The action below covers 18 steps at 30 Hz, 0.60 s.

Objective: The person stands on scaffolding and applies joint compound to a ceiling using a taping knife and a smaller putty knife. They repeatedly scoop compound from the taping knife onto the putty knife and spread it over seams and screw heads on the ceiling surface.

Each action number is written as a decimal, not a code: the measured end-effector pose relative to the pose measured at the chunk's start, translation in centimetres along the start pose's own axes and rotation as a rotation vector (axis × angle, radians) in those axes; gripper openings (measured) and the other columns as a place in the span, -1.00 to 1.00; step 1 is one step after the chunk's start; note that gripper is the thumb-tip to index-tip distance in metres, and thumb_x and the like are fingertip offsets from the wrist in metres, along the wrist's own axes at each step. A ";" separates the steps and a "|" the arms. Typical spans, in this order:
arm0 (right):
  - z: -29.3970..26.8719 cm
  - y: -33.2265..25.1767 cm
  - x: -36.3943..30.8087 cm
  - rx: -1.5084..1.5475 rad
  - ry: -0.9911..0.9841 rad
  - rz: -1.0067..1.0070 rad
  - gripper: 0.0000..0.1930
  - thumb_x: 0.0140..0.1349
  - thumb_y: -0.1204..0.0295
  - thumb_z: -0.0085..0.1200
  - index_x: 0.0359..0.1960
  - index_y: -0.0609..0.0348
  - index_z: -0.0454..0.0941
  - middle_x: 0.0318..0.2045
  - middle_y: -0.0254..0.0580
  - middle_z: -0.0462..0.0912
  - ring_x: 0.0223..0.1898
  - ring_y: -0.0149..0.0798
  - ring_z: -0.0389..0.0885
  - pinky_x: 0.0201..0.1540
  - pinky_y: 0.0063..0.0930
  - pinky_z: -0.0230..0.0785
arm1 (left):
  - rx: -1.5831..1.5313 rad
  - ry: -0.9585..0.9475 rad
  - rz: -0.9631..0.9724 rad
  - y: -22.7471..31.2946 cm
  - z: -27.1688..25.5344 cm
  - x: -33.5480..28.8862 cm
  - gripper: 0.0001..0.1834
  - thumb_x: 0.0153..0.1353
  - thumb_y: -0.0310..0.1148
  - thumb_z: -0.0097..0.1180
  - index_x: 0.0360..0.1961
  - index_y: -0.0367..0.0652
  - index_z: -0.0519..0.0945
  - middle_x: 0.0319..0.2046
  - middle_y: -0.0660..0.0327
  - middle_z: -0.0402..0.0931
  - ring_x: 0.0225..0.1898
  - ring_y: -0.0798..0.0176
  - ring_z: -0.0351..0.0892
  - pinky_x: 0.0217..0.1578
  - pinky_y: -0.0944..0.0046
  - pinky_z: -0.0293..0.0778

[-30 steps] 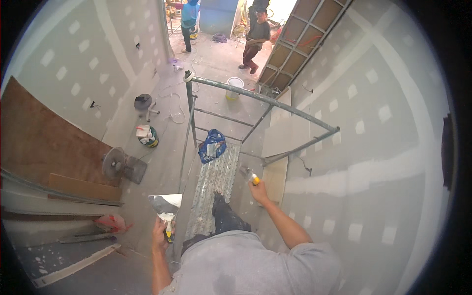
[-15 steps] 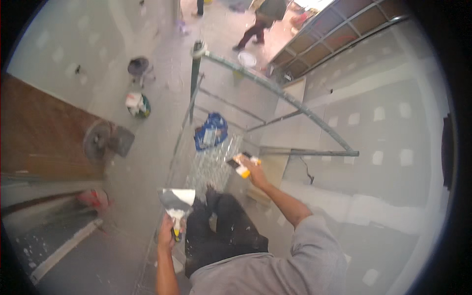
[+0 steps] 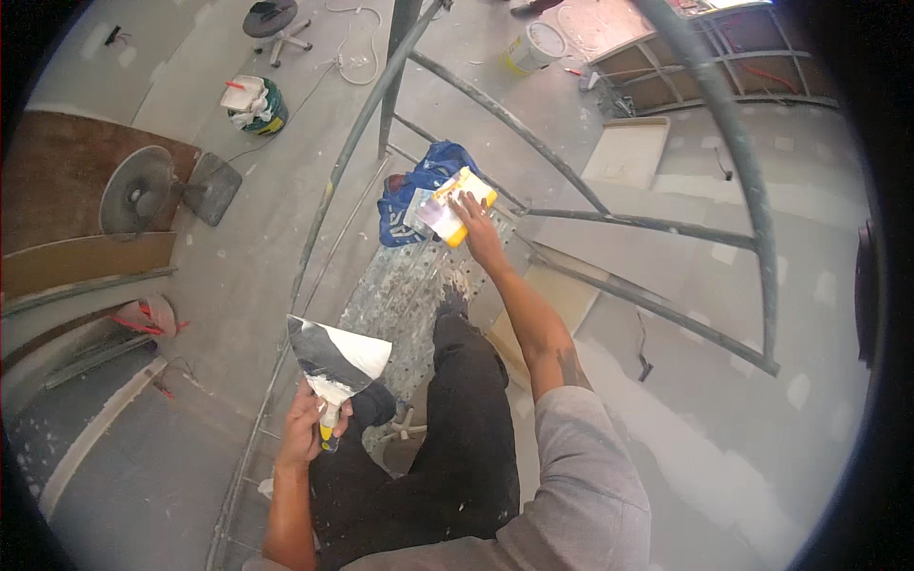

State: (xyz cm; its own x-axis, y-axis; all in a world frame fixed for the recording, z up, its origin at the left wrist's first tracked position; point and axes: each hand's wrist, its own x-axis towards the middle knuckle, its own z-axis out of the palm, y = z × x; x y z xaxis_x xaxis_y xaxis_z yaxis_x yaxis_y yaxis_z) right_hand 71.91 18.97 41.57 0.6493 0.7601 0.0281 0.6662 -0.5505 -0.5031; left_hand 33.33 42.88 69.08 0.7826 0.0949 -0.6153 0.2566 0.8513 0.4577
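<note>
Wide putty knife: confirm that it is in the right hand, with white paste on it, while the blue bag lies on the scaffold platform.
No: the head view shows the putty knife in the left hand, not the right hand. The rest is right: white paste on it, blue bag on the scaffold platform.

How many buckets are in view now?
2: a green bucket on the floor at upper left, and a whitish bucket near the top, right of centre. Others may be hidden.
</note>
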 end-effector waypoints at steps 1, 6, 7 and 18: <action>1.6 1.4 1.0 -0.006 0.006 -0.035 -0.30 0.16 0.71 -0.08 0.39 -0.07 0.37 0.41 0.05 0.27 0.50 0.02 0.13 0.53 0.15 -0.18 | 0.012 -0.027 0.007 -0.1 -0.6 1.5 -0.45 0.40 -0.23 0.09 0.33 -0.13 0.26 -0.16 0.02 0.56 -0.36 0.24 0.57 -0.58 0.34 0.45; 6.8 10.4 4.2 -0.109 0.066 -0.032 -0.30 0.20 0.64 -0.04 0.43 -0.12 0.31 0.43 0.02 0.26 0.51 0.01 0.11 0.52 0.16 -0.18 | 0.061 0.009 0.060 -1.2 -3.0 8.8 -0.46 0.40 -0.21 0.10 0.32 -0.12 0.27 -0.20 0.00 0.56 -0.44 0.24 0.53 -0.60 0.36 0.43; 7.5 11.9 4.4 -0.142 -0.013 -0.048 -0.33 0.24 0.60 -0.07 0.43 -0.12 0.30 0.43 0.02 0.25 0.51 0.02 0.11 0.52 0.16 -0.17 | 0.071 0.033 0.073 -1.3 -3.5 10.2 -0.45 0.40 -0.21 0.11 0.32 -0.11 0.26 -0.22 -0.01 0.56 -0.45 0.24 0.52 -0.61 0.36 0.42; 11.6 20.0 4.0 -0.576 -0.250 -0.081 -0.32 0.33 0.50 -0.10 0.51 -0.17 0.12 0.45 0.12 0.19 0.47 0.09 0.16 0.46 0.14 0.02 | 0.036 -0.046 0.063 -0.6 -4.7 15.8 -0.46 0.38 -0.20 0.13 0.27 -0.18 0.28 -0.26 -0.09 0.57 -0.49 0.18 0.54 -0.58 0.31 0.44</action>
State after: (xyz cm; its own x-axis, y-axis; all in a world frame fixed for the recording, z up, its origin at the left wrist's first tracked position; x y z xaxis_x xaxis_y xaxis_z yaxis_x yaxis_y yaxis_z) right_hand 83.57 15.04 21.64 0.5299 0.8263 -0.1910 0.8453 -0.5328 0.0398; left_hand 42.86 46.30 56.12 0.8228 0.1231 -0.5548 0.2259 0.8250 0.5180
